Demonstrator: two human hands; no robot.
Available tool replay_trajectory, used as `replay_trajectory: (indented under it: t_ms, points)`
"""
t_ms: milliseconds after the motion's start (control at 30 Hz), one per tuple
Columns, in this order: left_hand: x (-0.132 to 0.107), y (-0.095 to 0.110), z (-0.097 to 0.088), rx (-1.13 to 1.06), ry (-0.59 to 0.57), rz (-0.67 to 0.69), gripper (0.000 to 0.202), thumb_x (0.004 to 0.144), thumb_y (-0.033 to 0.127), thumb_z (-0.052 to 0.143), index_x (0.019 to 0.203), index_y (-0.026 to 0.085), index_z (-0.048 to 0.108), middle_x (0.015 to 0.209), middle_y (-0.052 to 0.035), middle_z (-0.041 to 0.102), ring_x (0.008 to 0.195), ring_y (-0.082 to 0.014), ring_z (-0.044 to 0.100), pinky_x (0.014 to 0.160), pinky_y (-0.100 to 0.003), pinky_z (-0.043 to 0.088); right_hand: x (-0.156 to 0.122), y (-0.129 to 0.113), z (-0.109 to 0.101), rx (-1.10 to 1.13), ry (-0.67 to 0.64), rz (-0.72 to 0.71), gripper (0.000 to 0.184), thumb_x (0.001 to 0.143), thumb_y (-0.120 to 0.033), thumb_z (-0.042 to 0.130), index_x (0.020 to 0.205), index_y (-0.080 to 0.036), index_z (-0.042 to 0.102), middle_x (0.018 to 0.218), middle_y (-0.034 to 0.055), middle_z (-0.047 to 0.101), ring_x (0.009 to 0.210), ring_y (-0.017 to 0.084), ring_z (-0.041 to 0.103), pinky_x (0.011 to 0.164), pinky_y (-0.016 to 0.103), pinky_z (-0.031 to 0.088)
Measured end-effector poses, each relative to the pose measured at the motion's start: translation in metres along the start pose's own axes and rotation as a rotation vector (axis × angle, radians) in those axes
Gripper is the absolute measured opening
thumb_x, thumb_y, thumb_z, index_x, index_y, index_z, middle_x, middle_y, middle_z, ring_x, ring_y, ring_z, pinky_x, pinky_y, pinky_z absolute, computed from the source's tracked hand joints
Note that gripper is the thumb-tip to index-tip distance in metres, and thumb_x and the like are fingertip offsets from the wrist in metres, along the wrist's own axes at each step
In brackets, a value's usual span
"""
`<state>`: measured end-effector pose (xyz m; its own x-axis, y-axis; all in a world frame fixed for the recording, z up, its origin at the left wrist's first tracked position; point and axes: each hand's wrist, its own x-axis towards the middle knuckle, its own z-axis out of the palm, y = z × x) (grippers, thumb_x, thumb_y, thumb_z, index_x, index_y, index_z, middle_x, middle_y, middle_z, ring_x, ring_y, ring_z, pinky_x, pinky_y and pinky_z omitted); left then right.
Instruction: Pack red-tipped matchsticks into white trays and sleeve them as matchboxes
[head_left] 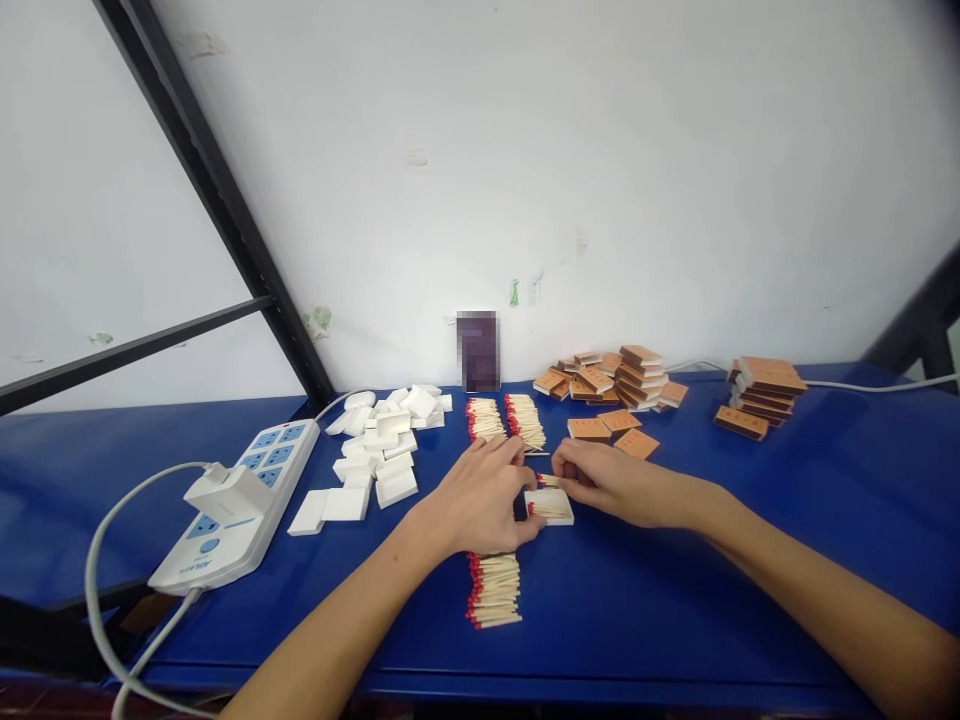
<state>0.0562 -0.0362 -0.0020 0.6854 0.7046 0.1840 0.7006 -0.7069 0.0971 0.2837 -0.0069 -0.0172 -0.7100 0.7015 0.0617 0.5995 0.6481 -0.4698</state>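
Note:
A small white matchbox tray [557,515] with some red-tipped matches in it lies on the blue table. My left hand [480,490] holds the tray's left end, thumb at the near corner and fingers at the far one. Just beyond the tray's far edge, my right hand [611,482] pinches a few matches [550,480], their red heads pointing left. Two rows of matches, a left row [486,418] and a right row [525,422], lie beyond my hands. Another row of matches [495,590] lies nearer, partly hidden under my left hand.
White empty trays [390,430] are heaped at the left, beside a power strip [255,490] with a plugged-in charger [229,495]. Orange matchbox sleeves [596,380] are piled at the back right, with a stack of matchboxes [765,385] farther right. A blurred dark rectangle [480,350] leans on the wall.

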Motion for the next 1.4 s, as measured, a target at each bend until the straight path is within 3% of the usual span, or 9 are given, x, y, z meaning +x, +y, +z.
replay_trajectory:
  t_ms: [333, 700, 1000, 1233, 1400]
  points:
    - [0.001, 0.001, -0.002, -0.029, -0.010, -0.010, 0.034, 0.080, 0.048, 0.061, 0.093, 0.019, 0.071, 0.097, -0.0073, 0.055, 0.100, -0.0251, 0.054, 0.089, -0.038, 0.043, -0.001, -0.009, 0.000, 0.004, -0.033, -0.033, 0.008, 0.088, -0.021, 0.051, 0.086, -0.019, 0.059, 0.078, 0.0017, 0.062, 0.069, 0.014, 0.055, 0.060, 0.024, 0.039]
    - [0.002, 0.003, -0.004, 0.006, -0.011, 0.019, 0.032, 0.081, 0.047, 0.060, 0.088, 0.018, 0.070, 0.095, -0.0067, 0.059, 0.097, -0.0244, 0.056, 0.092, -0.042, 0.036, 0.002, -0.016, 0.009, -0.107, 0.062, -0.140, 0.017, 0.094, -0.027, 0.047, 0.084, -0.018, 0.059, 0.082, 0.0035, 0.062, 0.070, 0.015, 0.053, 0.063, 0.027, 0.038]
    - [0.002, 0.002, 0.001, -0.012, -0.012, 0.023, 0.031, 0.081, 0.046, 0.061, 0.092, 0.018, 0.072, 0.099, -0.0074, 0.066, 0.100, -0.0256, 0.057, 0.094, -0.041, 0.037, 0.000, -0.011, -0.002, -0.165, 0.066, -0.019, 0.010, 0.087, -0.019, 0.048, 0.084, -0.021, 0.057, 0.066, -0.0014, 0.057, 0.073, 0.018, 0.052, 0.069, 0.029, 0.035]
    - [0.004, 0.006, -0.003, 0.010, -0.033, 0.021, 0.031, 0.081, 0.046, 0.061, 0.092, 0.020, 0.072, 0.076, -0.0070, 0.068, 0.088, -0.0242, 0.058, 0.088, -0.042, 0.034, 0.000, -0.007, -0.006, -0.062, 0.003, 0.067, 0.014, 0.081, -0.017, 0.050, 0.092, -0.021, 0.058, 0.061, -0.0038, 0.052, 0.058, 0.013, 0.049, 0.054, 0.024, 0.029]
    - [0.004, 0.007, -0.001, 0.015, -0.032, 0.023, 0.029, 0.081, 0.045, 0.061, 0.088, 0.019, 0.072, 0.070, -0.0064, 0.068, 0.083, -0.0240, 0.059, 0.087, -0.043, 0.030, 0.000, -0.007, -0.005, -0.099, -0.029, 0.018, 0.008, 0.085, -0.021, 0.049, 0.080, -0.021, 0.056, 0.062, -0.0020, 0.054, 0.060, 0.015, 0.050, 0.056, 0.026, 0.030]
